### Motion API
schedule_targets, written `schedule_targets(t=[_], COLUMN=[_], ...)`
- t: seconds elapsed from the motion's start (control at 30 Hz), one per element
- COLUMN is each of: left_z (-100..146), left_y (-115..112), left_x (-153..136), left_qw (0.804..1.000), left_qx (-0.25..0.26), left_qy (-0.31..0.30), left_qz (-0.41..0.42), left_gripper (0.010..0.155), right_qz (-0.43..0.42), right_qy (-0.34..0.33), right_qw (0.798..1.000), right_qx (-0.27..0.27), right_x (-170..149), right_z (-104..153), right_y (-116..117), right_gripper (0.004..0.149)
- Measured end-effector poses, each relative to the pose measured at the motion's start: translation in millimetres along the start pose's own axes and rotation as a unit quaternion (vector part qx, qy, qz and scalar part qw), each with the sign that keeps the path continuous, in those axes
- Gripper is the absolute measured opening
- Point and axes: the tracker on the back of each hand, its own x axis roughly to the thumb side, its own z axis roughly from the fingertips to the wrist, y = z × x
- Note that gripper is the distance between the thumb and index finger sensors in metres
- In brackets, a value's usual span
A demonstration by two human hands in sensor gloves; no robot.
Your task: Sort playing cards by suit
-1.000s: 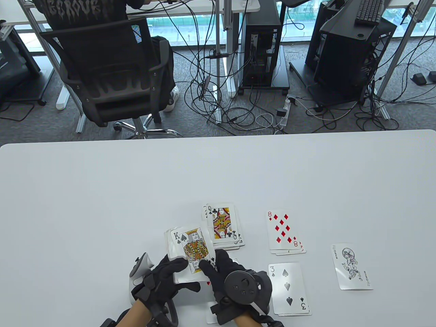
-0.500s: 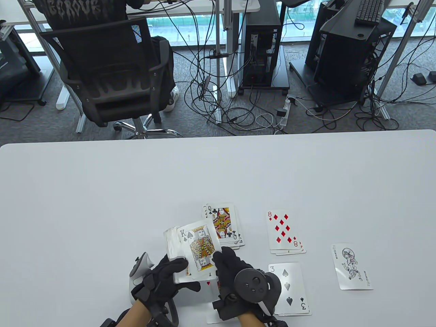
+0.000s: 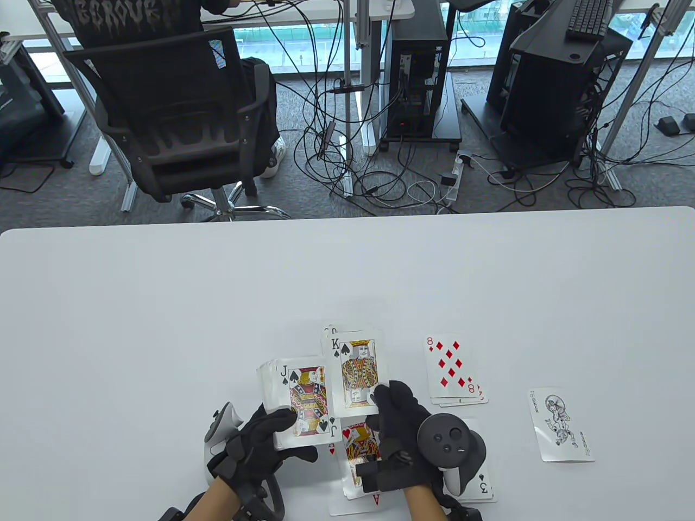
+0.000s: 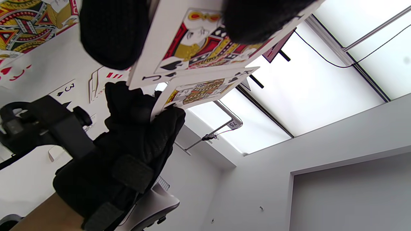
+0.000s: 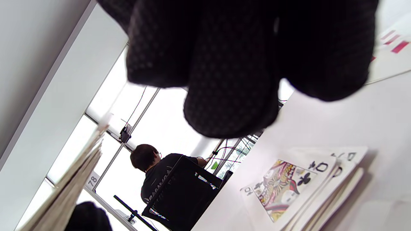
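A: Left hand?
B: Fingers curled round the deck, jack of spades face up on top, held above the table near its front edge.
A: Right hand?
B: Pinching the king of spades at its near corner, thumb and fingers on it. The card hangs over the clubs pile; the right wrist view shows the queen of clubs still uncovered on that pile.
A: Other piles?
B: Hearts pile under the right hand, a face card on top. Spades pile with the 3 of spades mostly hidden by the tracker. 8 of diamonds pile to the right, joker alone further right.
A: Background?
B: Person in an office chair beyond the table.
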Motion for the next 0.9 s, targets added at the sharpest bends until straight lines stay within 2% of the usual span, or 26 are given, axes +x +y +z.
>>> schedule_targets(t=[0.17, 0.33, 0.43, 0.57, 0.63, 0.73, 0.9], left_z=[0, 2, 3, 3, 3, 3, 4], left_y=[1, 6, 6, 6, 6, 6, 6], left_x=[3, 2, 2, 2, 1, 1, 1], left_qw=[1.000, 1.000, 1.000, 1.000, 1.000, 1.000, 1.000], left_qx=[-0.001, 0.012, 0.012, 0.014, 0.016, 0.017, 0.018], left_qy=[-0.010, -0.009, -0.008, -0.007, -0.005, -0.004, -0.003], left_qz=[0.007, 0.012, 0.012, 0.010, 0.010, 0.011, 0.012], left_gripper=[0.052, 0.052, 0.052, 0.052, 0.052, 0.053, 0.052], right_qz=[0.009, 0.143, 0.198, 0.252, 0.282, 0.377, 0.446], right_qy=[0.029, 0.074, 0.128, 0.179, 0.186, 0.178, 0.207], right_qw=[0.999, 0.985, 0.963, 0.930, 0.914, 0.872, 0.819], right_qx=[-0.012, 0.069, 0.134, 0.199, 0.224, 0.255, 0.296], right_x=[-9, -22, -31, -41, -46, -52, -68], right_z=[-11, -12, -5, 8, 15, 21, 25], right_y=[-24, -61, -80, -92, -90, -82, -69], right_gripper=[0.039, 0.039, 0.039, 0.039, 0.040, 0.041, 0.043])
